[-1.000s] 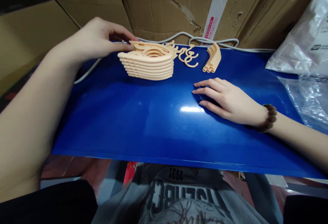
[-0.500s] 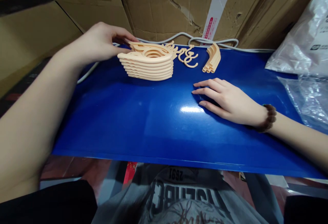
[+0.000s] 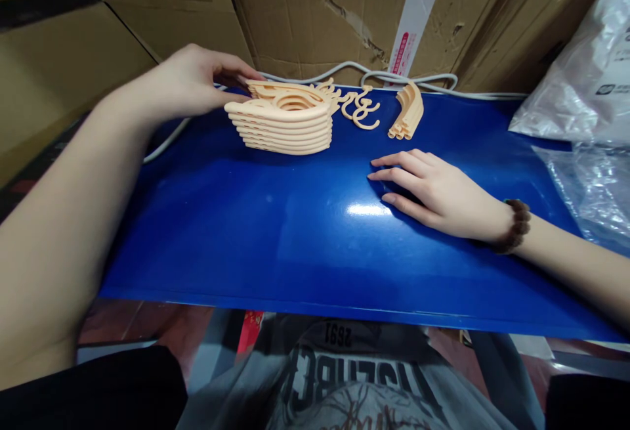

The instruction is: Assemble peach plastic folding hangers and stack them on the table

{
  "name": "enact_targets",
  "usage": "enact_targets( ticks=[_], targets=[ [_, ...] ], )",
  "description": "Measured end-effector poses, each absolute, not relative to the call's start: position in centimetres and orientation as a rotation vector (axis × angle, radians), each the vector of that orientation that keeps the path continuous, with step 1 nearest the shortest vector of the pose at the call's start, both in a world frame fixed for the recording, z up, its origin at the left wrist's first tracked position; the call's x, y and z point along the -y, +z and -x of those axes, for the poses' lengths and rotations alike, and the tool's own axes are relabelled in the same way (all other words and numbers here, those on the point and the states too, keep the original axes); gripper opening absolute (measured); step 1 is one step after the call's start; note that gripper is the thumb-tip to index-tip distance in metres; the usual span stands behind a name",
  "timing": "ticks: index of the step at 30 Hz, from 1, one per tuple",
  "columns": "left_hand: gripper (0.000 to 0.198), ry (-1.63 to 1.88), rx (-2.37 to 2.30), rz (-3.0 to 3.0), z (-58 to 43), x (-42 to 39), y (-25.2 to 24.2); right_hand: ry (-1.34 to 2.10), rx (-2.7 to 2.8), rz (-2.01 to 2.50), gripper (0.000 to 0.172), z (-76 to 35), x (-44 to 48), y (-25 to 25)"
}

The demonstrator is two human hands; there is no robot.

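A neat stack of beige plastic hanger parts (image 3: 283,128) stands near the back of the blue table. My left hand (image 3: 197,82) reaches to its left end, with thumb and fingers around the rear pieces; the fingertips are partly hidden behind them. Several loose beige hooks (image 3: 364,111) lie just right of the stack. Beyond those is a small pile of curved beige bars (image 3: 407,111). My right hand (image 3: 423,187) rests palm down on the table in front of the bars, fingers stretched out and holding nothing.
The blue tabletop (image 3: 275,239) has its front edge close to my body. Large cardboard boxes (image 3: 305,16) stand behind it. A white cable (image 3: 339,70) runs along the back edge. Clear plastic bags (image 3: 575,88) lie at the right.
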State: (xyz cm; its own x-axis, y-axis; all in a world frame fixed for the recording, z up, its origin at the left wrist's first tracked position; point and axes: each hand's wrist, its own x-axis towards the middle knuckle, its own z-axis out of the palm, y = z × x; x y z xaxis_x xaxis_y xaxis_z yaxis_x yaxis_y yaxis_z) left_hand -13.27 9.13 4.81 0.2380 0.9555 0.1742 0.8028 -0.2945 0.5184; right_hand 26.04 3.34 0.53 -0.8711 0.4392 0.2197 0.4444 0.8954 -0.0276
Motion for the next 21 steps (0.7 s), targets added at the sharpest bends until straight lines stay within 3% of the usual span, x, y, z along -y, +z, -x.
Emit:
enact_targets(
  ticks=[15, 21],
  targets=[
    [0.071, 0.543, -1.702, -2.327, 12.5, -8.6, 4.2, -0.069, 2.830, 0.634, 0.039, -26.1, -3.3, 0.4],
    [0.094, 0.602, -1.654, -2.381, 12.5, -8.9, 3.4, -0.073, 2.828, 0.630, 0.038, -26.1, -3.4, 0.4]
  ],
)
